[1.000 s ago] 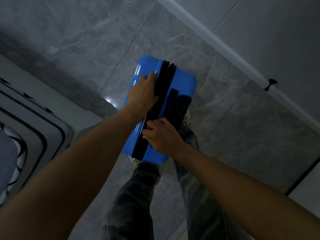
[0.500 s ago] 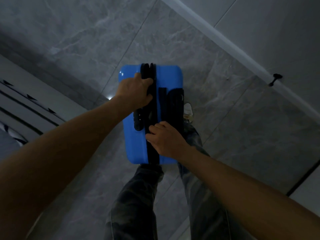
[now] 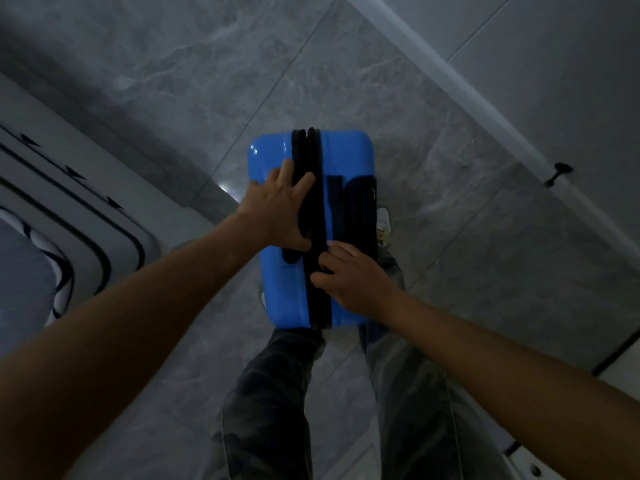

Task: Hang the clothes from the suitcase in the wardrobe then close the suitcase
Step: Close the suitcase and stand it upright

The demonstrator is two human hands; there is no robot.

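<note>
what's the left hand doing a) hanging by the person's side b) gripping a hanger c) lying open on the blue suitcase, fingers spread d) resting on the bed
c: the left hand lies on the blue suitcase with straight, spread fingers reaching onto its black zip band.

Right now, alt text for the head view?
From above, a blue suitcase stands on a grey tiled floor at a person's feet. The left hand lies spread across its top and black zip; the right hand pinches the zip nearer the body.
</note>
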